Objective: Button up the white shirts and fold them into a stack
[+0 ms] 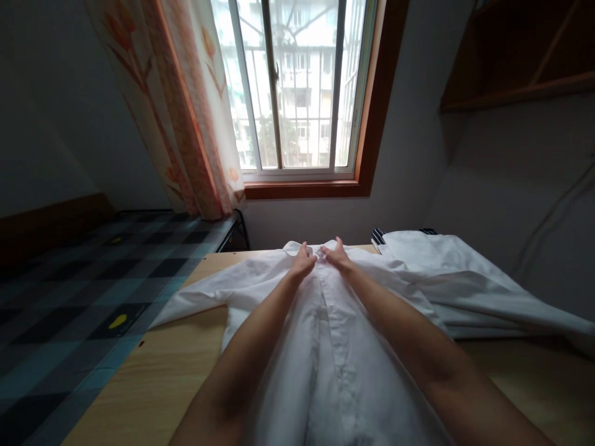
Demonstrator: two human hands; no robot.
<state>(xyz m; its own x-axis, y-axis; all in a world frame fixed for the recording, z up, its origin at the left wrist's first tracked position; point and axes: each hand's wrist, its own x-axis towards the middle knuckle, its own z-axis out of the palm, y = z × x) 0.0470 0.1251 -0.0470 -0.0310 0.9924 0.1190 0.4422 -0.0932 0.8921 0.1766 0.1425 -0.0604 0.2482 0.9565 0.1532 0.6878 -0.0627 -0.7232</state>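
Observation:
A white button-front shirt (pixel 297 347) lies spread on the wooden table, its front facing up and its collar at the far edge. One sleeve stretches out to the left, the other to the right over a pile of white cloth. My left hand (pixel 303 262) is closed on the left side of the shirt's collar. On the opposite side of the neck opening, my right hand (pixel 336 255) pinches the collar's right part. Both arms reach far forward over the shirt, and the two hands are a short gap apart.
The wooden table (pixel 186 359) stands beside a bed with a checked sheet (pixel 93 291). Folded white clothes (pixel 427 248) with a black striped piece lie at the back right. Ahead are a window (pixel 302 93) and a flowered curtain (pixel 176 111); a wooden shelf (pixel 520 96) hangs upper right.

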